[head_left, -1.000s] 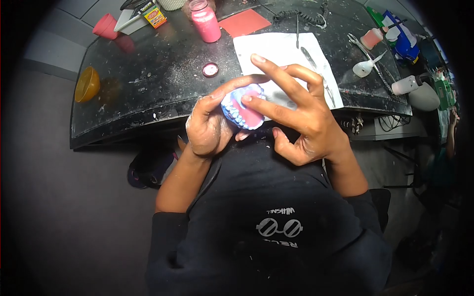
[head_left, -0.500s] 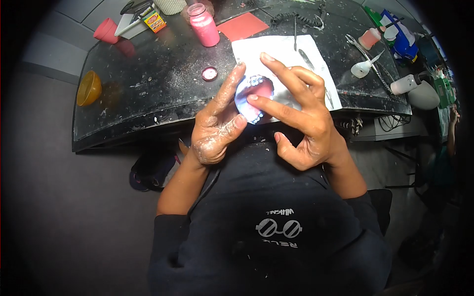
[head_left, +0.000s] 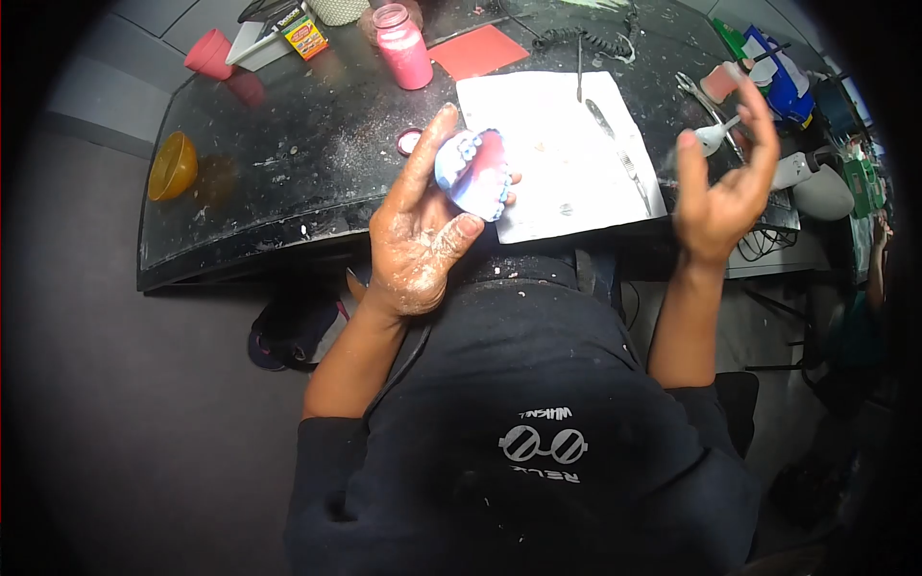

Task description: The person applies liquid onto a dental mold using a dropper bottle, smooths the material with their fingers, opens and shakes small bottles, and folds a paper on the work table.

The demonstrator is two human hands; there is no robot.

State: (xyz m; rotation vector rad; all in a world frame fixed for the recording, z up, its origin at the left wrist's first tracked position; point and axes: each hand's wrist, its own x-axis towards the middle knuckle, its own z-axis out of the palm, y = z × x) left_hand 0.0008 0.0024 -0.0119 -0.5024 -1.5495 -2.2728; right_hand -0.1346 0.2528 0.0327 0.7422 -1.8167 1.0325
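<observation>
My left hand (head_left: 413, 245), dusted with white powder, grips a dental model (head_left: 471, 182) between thumb and fingers. The model is bluish-white and brightly lit, with a row of teeth round its rim and a pink inner area. Over the right side of the bench, my right hand (head_left: 722, 206) is raised with thumb and fingers apart. A small white dropper bottle (head_left: 709, 142) with a pointed nozzle shows between those fingers; whether they touch it I cannot tell. Beside it stands a bottle with pinkish contents (head_left: 717, 83).
White paper (head_left: 528, 106) on the black bench (head_left: 288, 206) carries a knife-like tool (head_left: 624, 158). Farther back are a jar of pink powder (head_left: 403, 53) and a red sheet (head_left: 478, 52). An orange bowl (head_left: 173, 168) sits at the left edge; a round lid (head_left: 409, 141) lies behind my left hand.
My right hand has left the dental model and moved right to the dropper bottle. My left hand has tilted the model and shifted it slightly left.
</observation>
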